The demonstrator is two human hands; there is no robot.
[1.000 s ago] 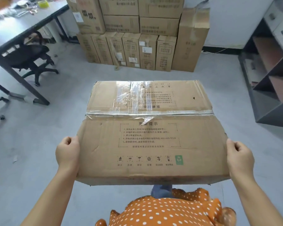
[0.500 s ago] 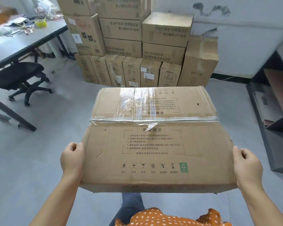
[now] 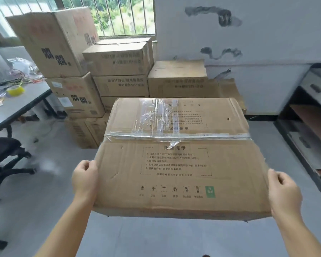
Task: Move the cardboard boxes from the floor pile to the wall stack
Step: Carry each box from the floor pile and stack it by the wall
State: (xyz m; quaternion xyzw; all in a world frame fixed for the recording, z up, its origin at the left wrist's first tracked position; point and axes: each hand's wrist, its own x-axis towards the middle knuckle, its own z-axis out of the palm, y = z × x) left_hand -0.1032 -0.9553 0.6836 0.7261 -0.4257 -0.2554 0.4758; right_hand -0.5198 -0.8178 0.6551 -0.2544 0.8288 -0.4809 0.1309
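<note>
Head view. Large flat brown cardboard box (image 3: 176, 160), top seam sealed w/ clear tape, printed notice and handling icons facing up, held in the air in front of the person, above the grey floor (image 3: 41, 210). Left hand (image 3: 84, 179) grips the box's left edge, fingers curled round it; right hand (image 3: 283, 194) grips the right edge, fingers curled round likewise. Just beyond the box: wall stack of brown cardboard boxes (image 3: 119, 71), several tiers high, standing against the white wall (image 3: 267, 43) and under a barred window (image 3: 122, 15). Held box overlaps the stack's lower tiers in this view; whether it touches them cannot be told. Left: grey bench (image 3: 17, 110) carrying a yellow tape roll (image 3: 16, 89) and loose clutter; black swivel chair (image 3: 4, 160) beside it. Right: dark open shelf unit (image 3: 308, 130).
</note>
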